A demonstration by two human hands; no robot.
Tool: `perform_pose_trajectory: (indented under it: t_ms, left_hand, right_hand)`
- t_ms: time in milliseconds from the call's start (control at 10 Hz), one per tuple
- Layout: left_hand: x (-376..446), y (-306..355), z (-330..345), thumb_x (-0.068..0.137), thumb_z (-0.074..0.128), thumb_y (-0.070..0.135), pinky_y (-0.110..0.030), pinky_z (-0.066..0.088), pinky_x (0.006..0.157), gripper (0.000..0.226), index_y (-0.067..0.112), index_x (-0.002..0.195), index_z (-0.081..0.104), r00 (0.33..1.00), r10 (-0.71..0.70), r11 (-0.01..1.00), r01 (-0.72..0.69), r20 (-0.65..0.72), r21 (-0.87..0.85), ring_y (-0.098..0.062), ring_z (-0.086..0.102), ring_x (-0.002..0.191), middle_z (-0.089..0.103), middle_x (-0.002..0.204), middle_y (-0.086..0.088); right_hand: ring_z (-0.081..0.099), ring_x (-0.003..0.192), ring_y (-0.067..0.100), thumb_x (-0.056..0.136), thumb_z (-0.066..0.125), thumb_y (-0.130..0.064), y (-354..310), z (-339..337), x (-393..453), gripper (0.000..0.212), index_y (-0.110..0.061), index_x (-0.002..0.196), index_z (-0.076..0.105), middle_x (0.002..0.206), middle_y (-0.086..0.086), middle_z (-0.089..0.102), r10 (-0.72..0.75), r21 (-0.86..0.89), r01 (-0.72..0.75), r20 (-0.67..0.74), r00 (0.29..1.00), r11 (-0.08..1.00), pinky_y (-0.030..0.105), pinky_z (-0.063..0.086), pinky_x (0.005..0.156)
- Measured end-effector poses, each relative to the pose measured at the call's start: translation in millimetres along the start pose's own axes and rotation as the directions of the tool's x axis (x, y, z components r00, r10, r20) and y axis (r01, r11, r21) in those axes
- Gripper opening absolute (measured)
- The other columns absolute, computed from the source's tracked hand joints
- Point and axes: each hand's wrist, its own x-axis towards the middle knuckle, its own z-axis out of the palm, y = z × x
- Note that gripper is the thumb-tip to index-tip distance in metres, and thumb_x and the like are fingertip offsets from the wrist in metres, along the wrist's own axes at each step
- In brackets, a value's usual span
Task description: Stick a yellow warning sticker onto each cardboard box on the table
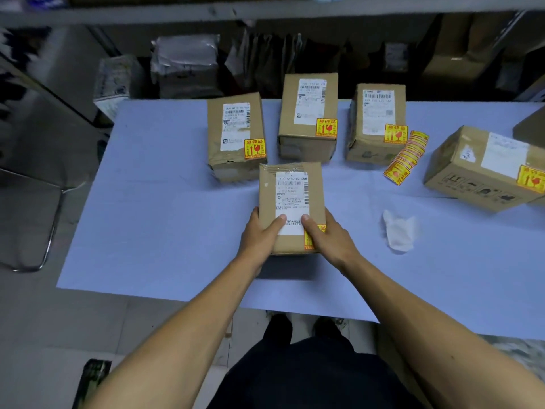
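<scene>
We stood at a table (147, 202) covered in pale blue, with three cardboard boxes in a row at its far side: a left box (234, 137), a middle box (308, 116) and a right box (376, 122), each with a white label and a yellow sticker at its near right corner. A strip of stickers (408, 156) lay just beside the right box, and a larger box (483, 169) sat near the right edge, also stickered. A crumpled white backing paper (398, 231) lay alone to our right. Nothing blocked our reach. The box in hand (292, 199) lay nearest us, just in front of the left box. Our left hand (261, 236) gripped its near left corner, thumb on the label. Our right hand (327, 236) gripped the near right corner, thumb and palm covering most of its yellow sticker (321, 228).
</scene>
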Motion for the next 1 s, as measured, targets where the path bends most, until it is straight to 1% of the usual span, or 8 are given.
perform_pose_trajectory:
  t_ms: [200, 300, 500, 600, 700, 800, 900, 1000]
  left_hand:
    - [8, -9, -10, 0.079, 0.061, 0.053, -0.029, 0.052, 0.089, 0.060, 0.033, 0.135, 0.050, 1.000, -0.002, 1.000, 0.002, 0.021, 0.007, -0.010, 0.064, 0.106, 0.065, 0.121, 0.012]
    - [9, -10, -11, 0.080, 0.061, 0.054, -0.024, 0.051, 0.081, 0.058, 0.036, 0.134, 0.048, 0.999, 0.007, 1.000, -0.008, 0.036, 0.016, -0.002, 0.062, 0.102, 0.063, 0.115, 0.017]
    - [12, -13, -14, 0.085, 0.065, 0.051, -0.022, 0.048, 0.077, 0.056, 0.033, 0.135, 0.048, 0.999, 0.005, 0.999, -0.007, 0.047, 0.050, -0.004, 0.061, 0.101, 0.063, 0.121, 0.012]
    - [17, -7, -24, 0.084, 0.072, 0.047, -0.021, 0.046, 0.075, 0.055, 0.029, 0.131, 0.051, 0.999, -0.019, 0.990, 0.014, 0.032, 0.142, -0.006, 0.061, 0.099, 0.062, 0.130, 0.004]
    - [24, 11, -40, 0.083, 0.076, 0.039, -0.027, 0.042, 0.092, 0.076, 0.015, 0.146, 0.041, 1.000, 0.018, 0.945, -0.018, 0.003, 0.327, -0.025, 0.054, 0.127, 0.052, 0.145, -0.007]
    - [22, 36, -54, 0.085, 0.073, 0.030, -0.035, 0.043, 0.101, 0.069, 0.011, 0.144, 0.043, 0.994, 0.105, 0.884, -0.098, 0.010, 0.458, -0.029, 0.049, 0.131, 0.051, 0.145, -0.012]
    - [10, 53, -61, 0.088, 0.067, 0.030, -0.038, 0.044, 0.096, 0.058, 0.010, 0.139, 0.048, 0.975, 0.217, 0.774, -0.202, 0.049, 0.600, -0.033, 0.050, 0.128, 0.053, 0.140, -0.016]
    - [-16, 65, -57, 0.090, 0.061, 0.034, -0.042, 0.045, 0.099, 0.052, 0.014, 0.137, 0.053, 0.923, 0.376, 0.615, -0.312, 0.078, 0.724, -0.034, 0.043, 0.132, 0.054, 0.138, -0.013]
  right_hand:
    - [0.060, 0.110, 0.019, 0.095, 0.044, -0.063, -2, 11, 4, 0.059, -0.032, 0.145, 0.039, 0.133, -0.008, 0.061, -0.023, -0.020, 0.023, -0.011, 1.000, 1.000, 0.028, 0.042, 0.086]
    - [0.057, 0.102, 0.014, 0.095, 0.043, -0.063, -4, 11, 5, 0.056, -0.034, 0.143, 0.041, 0.128, -0.009, 0.063, -0.028, -0.021, 0.027, -0.016, 0.999, 0.999, 0.027, 0.040, 0.083]
    - [0.056, 0.104, 0.015, 0.094, 0.045, -0.065, -8, 8, 2, 0.058, -0.035, 0.142, 0.042, 0.132, -0.007, 0.062, 0.003, -0.027, -0.003, 0.010, 1.000, 1.000, 0.027, 0.042, 0.085]
    - [0.059, 0.116, 0.020, 0.089, 0.053, -0.065, -14, -2, -1, 0.068, -0.024, 0.143, 0.048, 0.138, 0.000, 0.060, 0.062, -0.101, -0.067, -0.048, 0.997, 0.993, 0.035, 0.048, 0.094]
    - [0.055, 0.128, 0.025, 0.090, 0.060, -0.056, -21, -18, -8, 0.069, -0.016, 0.144, 0.048, 0.143, 0.007, 0.057, 0.048, -0.205, -0.083, -0.173, 0.984, 0.975, 0.040, 0.046, 0.102]
    - [0.055, 0.127, 0.027, 0.093, 0.060, -0.046, -29, -38, -22, 0.059, -0.015, 0.143, 0.049, 0.143, 0.009, 0.056, -0.013, -0.309, -0.066, -0.247, 0.969, 0.949, 0.037, 0.044, 0.099]
    - [0.051, 0.130, 0.030, 0.095, 0.058, -0.043, -29, -55, -42, 0.058, -0.015, 0.145, 0.047, 0.146, 0.009, 0.053, -0.097, -0.430, -0.034, -0.280, 0.955, 0.902, 0.039, 0.043, 0.101]
    - [0.047, 0.134, 0.031, 0.095, 0.056, -0.044, -28, -70, -64, 0.058, -0.016, 0.145, 0.047, 0.147, 0.008, 0.052, -0.225, -0.568, 0.009, -0.313, 0.923, 0.823, 0.043, 0.044, 0.101]
